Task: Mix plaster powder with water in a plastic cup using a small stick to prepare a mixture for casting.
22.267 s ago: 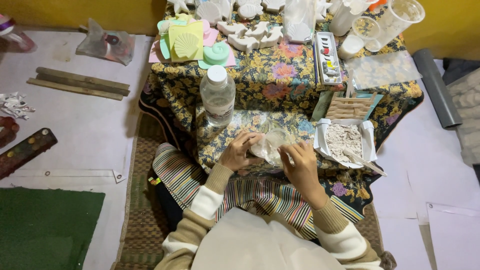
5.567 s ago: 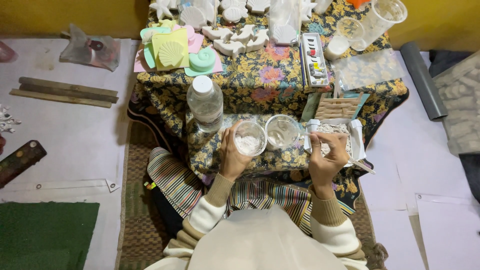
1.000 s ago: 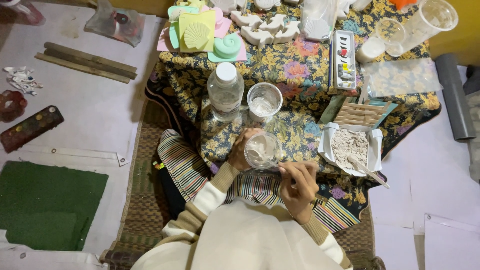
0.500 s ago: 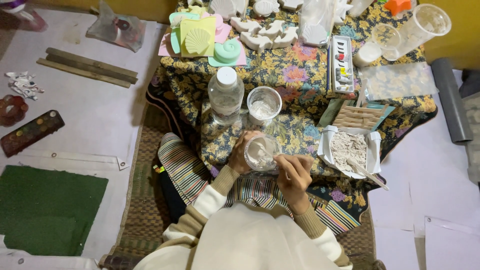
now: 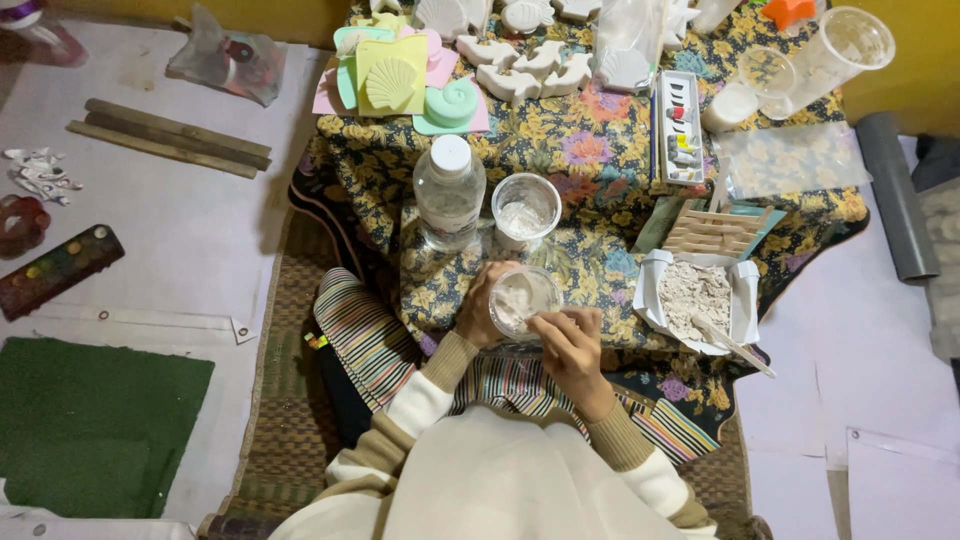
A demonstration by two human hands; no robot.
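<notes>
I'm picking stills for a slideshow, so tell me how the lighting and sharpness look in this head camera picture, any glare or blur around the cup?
Head view: soft, even indoor light, weak shadows; the left hand holding the clear cup and the right hand over it look slightly soft; white powder inside is bright, nearly washed out; water bottle fairly sharp; edges bend slightly from the wide lens.

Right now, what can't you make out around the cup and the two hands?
Head view, the only one:
- Clear cup: its base is hidden by the left hand.
- Right hand: whatever the fingers pinch is too small to tell.
- Tray of white powder: the tool lying in it is too thin to identify.
</notes>
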